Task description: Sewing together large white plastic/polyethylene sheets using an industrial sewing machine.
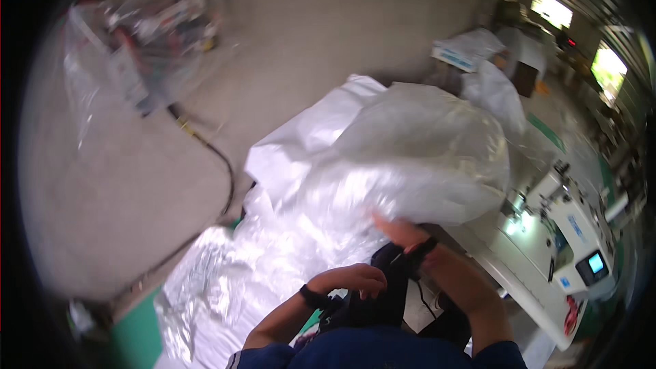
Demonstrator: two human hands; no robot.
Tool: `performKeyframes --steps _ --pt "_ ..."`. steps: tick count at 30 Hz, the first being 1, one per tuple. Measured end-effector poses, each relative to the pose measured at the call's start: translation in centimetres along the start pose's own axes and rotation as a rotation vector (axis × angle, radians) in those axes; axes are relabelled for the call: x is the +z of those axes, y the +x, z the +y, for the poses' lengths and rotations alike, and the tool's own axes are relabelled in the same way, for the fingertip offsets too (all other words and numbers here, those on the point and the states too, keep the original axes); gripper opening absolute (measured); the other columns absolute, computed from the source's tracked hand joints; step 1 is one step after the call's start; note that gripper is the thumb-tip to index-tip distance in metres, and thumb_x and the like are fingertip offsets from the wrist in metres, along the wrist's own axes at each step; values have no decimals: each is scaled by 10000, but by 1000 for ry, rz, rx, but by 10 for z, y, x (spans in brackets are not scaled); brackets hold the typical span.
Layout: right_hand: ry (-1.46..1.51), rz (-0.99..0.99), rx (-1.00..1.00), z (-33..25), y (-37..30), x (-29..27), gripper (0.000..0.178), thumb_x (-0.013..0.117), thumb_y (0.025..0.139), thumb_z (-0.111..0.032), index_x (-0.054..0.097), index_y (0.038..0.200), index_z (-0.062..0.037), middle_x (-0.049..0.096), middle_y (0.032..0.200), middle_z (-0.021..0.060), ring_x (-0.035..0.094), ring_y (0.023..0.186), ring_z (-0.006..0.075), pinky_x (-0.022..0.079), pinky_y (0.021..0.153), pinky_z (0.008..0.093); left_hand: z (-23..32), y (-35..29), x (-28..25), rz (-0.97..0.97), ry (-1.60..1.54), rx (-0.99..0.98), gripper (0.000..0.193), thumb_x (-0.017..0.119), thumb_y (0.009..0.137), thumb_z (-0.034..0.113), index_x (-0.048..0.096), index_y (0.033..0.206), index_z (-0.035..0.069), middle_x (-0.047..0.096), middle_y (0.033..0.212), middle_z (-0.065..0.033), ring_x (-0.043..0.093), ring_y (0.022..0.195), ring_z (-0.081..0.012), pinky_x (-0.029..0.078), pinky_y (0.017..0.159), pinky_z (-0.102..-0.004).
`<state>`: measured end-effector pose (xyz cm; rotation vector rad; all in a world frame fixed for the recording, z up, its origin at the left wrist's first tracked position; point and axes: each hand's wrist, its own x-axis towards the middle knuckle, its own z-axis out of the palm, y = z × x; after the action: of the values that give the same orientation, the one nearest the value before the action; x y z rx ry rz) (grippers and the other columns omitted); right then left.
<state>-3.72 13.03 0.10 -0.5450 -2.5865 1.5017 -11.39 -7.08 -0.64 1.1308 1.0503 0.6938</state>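
Note:
A large heap of clear plastic film (pixel 424 143) spreads before me, billowing up at its far right part. My right hand (pixel 403 232) reaches to the film's near edge, smeared by motion; whether it grips the film does not show. My left hand (pixel 352 279) is held close to my body, over my dark-clothed lap, its fingers bent inward and together. Anything inside those fingers is hidden. White sheet material (pixel 314 123) lies under and behind the film.
To the right stands a white sewing machine (pixel 577 232) with a lit screen, on a pale worktable (pixel 492 242). Plastic-wrapped equipment (pixel 157 41) hangs at upper left, with a dark cable (pixel 219 154) running down the wall. A box (pixel 454 56) sits at the back right.

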Motion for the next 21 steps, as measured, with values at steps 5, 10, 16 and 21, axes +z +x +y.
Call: performKeyframes --steps 5,10,16,21 --pt "1109 33 -81 -150 39 -31 514 492 940 -415 443 1296 -47 570 1145 75 584 955 186 436 910 334 -179 21 -23 673 -294 302 454 549 923 303 422 1212 -23 593 1044 -149 616 872 -232 528 762 -356" --pt "1253 -30 -364 -219 32 -63 415 490 951 -357 454 1246 -67 546 1194 79 543 1050 228 421 938 400 -219 13 -99 1095 -1411 481 803 532 887 497 155 1332 -55 465 1144 -275 536 1066 -379 473 907 -509" --pt "1420 -267 -581 -261 -28 -102 405 485 954 -344 477 1239 -56 562 1196 101 526 1102 235 396 980 400 -160 14 -148 1074 -1552 530 1083 575 787 628 -65 1435 43 113 1456 -289 294 1309 -407 394 978 -576" --pt "1261 187 -609 -287 -55 -113 391 474 959 -339 501 1214 -44 597 1137 103 601 980 201 476 896 342 -116 58 -155 1110 -1071 426 1075 683 804 427 -137 1433 132 132 1451 -254 302 1292 -409 462 899 -557"
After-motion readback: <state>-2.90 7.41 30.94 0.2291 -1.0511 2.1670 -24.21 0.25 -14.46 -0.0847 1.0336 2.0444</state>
